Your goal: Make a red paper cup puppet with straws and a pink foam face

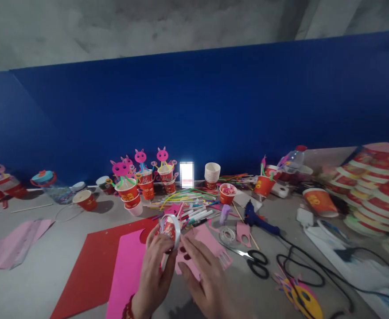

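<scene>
My left hand (pixel 158 261) is wrapped round a red printed paper cup (pixel 168 228), tilted so that its white rim faces right. Close to that rim, my right hand (pixel 203 270) holds its fingers stretched out and apart; its fingertips are near the cup, and I cannot tell whether they touch it. Under the hands lie a pink foam sheet with cut-outs (pixel 211 237), a bright pink sheet (pixel 128 266) and a red sheet (pixel 91 261). My left fingers hide part of the cup.
Scissors (pixel 257 261), a tape roll (pixel 227 235) and a blue glue gun (pixel 257 219) with its cord lie on the right. Behind are markers (pixel 197 215), stacked white cups (pixel 212 173) and cups with pink animal figures (pixel 128 190). Red cup stacks (pixel 370 190) stand far right.
</scene>
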Tool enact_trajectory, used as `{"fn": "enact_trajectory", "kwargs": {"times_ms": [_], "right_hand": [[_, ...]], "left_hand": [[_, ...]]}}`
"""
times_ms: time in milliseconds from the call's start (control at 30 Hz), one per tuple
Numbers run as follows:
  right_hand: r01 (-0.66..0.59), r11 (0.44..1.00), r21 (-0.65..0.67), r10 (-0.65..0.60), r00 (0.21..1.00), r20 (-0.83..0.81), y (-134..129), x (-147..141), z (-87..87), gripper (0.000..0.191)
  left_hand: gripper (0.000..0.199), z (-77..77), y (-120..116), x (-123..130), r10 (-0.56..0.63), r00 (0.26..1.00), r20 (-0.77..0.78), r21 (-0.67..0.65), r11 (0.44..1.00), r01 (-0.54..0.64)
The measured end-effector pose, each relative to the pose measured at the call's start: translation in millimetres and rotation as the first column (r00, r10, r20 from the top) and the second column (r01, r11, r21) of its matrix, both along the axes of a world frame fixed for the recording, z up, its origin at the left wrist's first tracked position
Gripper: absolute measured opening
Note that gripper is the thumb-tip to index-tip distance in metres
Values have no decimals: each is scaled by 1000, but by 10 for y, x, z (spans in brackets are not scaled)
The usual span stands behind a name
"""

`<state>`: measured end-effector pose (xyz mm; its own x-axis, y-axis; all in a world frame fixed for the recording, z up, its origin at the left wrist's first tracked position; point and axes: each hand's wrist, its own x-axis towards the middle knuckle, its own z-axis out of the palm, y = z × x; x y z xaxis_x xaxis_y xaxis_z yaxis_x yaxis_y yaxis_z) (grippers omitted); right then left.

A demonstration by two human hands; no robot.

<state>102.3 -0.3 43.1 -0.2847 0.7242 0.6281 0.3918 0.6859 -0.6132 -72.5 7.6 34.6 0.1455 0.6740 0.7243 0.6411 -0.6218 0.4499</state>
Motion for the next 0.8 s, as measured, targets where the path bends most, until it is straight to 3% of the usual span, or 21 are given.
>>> {"fn": "enact_trajectory", "kwargs": {"times_ms": [233, 433, 667, 800], "right_hand": [[22, 1000, 8, -21, 998, -60, 13, 115, -14, 47], [110, 978, -175, -144, 970, -197, 95, 236, -84, 31], [177, 977, -120, -204, 936, -288, -1, 237, -177, 15], [78, 956, -282, -178, 920, -349, 21, 242, -96, 7]], "left_hand": [[31, 51, -24, 108, -45, 993, -105, 54, 997, 51], [34, 127, -63, 201, -209, 942, -261, -4, 977, 215], [22, 22, -75, 217, -149, 984, -102, -76, 987, 141], [24, -4, -111, 258, -178, 981, -73, -92, 981, 171]]}}
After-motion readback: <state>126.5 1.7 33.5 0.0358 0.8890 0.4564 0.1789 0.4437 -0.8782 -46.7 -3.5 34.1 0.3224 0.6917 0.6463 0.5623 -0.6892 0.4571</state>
